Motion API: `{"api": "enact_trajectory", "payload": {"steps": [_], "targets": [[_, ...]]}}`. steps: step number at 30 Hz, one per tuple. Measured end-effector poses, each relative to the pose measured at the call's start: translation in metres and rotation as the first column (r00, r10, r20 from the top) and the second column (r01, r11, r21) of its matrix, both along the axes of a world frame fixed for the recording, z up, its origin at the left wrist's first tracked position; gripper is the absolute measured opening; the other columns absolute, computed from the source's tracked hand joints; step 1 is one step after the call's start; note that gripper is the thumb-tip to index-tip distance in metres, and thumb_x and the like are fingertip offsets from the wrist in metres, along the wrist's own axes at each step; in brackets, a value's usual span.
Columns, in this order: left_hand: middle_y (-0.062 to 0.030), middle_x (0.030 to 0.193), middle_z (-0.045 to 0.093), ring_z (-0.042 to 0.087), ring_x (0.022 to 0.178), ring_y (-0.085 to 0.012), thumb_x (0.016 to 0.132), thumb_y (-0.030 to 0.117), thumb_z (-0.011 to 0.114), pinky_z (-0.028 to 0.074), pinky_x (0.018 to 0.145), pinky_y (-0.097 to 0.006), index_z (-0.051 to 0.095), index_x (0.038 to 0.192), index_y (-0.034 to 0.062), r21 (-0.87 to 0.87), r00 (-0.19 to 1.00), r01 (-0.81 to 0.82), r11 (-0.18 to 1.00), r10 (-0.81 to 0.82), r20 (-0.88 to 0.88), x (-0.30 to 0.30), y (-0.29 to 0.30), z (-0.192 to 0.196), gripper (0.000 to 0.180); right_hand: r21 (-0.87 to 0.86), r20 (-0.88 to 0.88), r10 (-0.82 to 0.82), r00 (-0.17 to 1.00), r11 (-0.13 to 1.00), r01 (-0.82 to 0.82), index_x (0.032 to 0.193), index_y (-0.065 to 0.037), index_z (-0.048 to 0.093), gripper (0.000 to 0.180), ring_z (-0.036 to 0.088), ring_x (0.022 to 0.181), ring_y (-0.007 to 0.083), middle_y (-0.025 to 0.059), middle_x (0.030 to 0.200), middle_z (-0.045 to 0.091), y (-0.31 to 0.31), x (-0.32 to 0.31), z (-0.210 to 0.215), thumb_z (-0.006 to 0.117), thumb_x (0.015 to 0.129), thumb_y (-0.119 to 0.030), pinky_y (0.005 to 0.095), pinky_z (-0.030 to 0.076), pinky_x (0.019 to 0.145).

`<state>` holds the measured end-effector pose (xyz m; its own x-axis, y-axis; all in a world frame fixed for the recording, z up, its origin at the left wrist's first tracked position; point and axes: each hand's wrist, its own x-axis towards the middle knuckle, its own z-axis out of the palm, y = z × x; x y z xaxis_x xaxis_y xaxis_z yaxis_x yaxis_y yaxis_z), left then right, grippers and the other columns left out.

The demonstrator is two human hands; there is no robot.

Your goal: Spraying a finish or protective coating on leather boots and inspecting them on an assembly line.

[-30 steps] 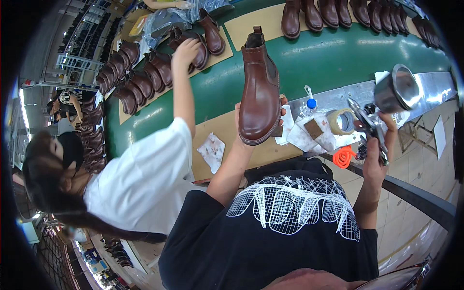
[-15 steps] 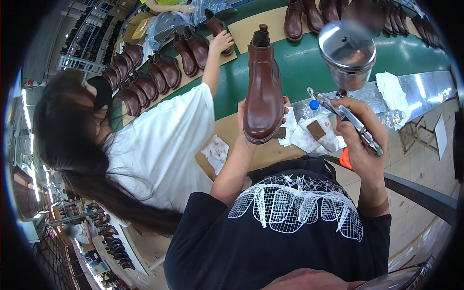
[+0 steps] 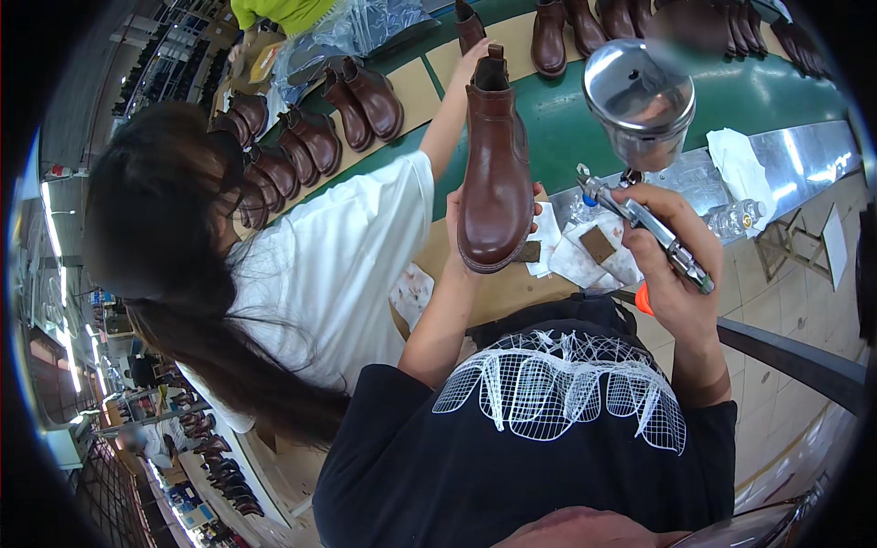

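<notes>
A brown leather ankle boot [image 3: 494, 183] stands out in front of me, toe toward me and pull tab at the far end. My left hand [image 3: 454, 215] grips it from underneath, with most of the fingers hidden behind the boot. To its right, my right hand [image 3: 681, 260] is closed around a metal spray gun [image 3: 650, 224]. The gun's nozzle points left toward the boot, apart from it. A shiny lidded metal cup [image 3: 639, 110] sits on the gun's far side. Whether the trigger is pressed, I cannot tell.
On my left a co-worker in a white shirt [image 3: 333, 247] reaches across the green table [image 3: 557, 119] to another boot [image 3: 470, 27]. Boot pairs [image 3: 365, 105] line cardboard strips. Stained cloths [image 3: 585, 256], brown pads [image 3: 597, 245] and a plastic bottle [image 3: 735, 219] lie near my right hand.
The spray gun and my right hand have shifted slightly left, nearer the held boot. The co-worker leans further right, and the boot at their hand has moved right too.
</notes>
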<state>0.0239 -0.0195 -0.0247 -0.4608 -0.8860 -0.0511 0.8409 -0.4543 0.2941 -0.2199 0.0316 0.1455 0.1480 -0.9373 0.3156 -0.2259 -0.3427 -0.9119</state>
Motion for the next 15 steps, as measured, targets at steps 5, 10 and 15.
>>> {"api": "enact_trajectory", "payload": {"steps": [5, 10, 15], "targets": [[-0.0342, 0.128, 0.050, 0.063, 0.103, -0.0456, 0.093, 0.050, 0.041, 0.062, 0.077, -0.049, 0.035, 0.145, -0.0029, -0.050, 0.999, 0.020, 0.999, -0.022, -0.039, 0.005, -0.004, -0.005, 0.075, -0.009, 0.003, 0.011, 1.000, 1.000, -0.011, 0.113, -0.002, 0.068, 0.025, 0.063, 0.084, 0.0133, 0.0079, 0.100, 0.071, -0.003, -0.005, -0.006, 0.068, 0.089, -0.008, 0.0256, 0.046, 0.077], [-0.0365, 0.129, 0.048, 0.062, 0.105, -0.0476, 0.093, 0.050, 0.043, 0.062, 0.079, -0.052, 0.033, 0.146, -0.0029, -0.016, 0.996, 0.035, 0.999, -0.036, -0.077, 0.006, -0.007, -0.010, 0.076, 0.044, 0.048, -0.032, 0.998, 0.999, 0.030, 0.113, -0.002, 0.068, 0.025, 0.064, 0.084, 0.0153, 0.0082, 0.099, 0.071, -0.003, -0.004, 0.004, 0.070, 0.089, -0.011, 0.0269, 0.046, 0.079], [-0.0370, 0.129, 0.048, 0.062, 0.106, -0.0484, 0.093, 0.049, 0.044, 0.062, 0.079, -0.053, 0.032, 0.147, -0.0029, -0.055, 0.994, 0.046, 0.997, -0.051, -0.100, 0.008, -0.008, -0.011, 0.076, -0.022, -0.052, 0.039, 0.998, 0.999, -0.041, 0.113, -0.001, 0.068, 0.026, 0.063, 0.089, 0.0155, 0.0087, 0.101, 0.071, 0.001, -0.008, -0.004, 0.070, 0.089, -0.011, 0.0277, 0.046, 0.081]]}}
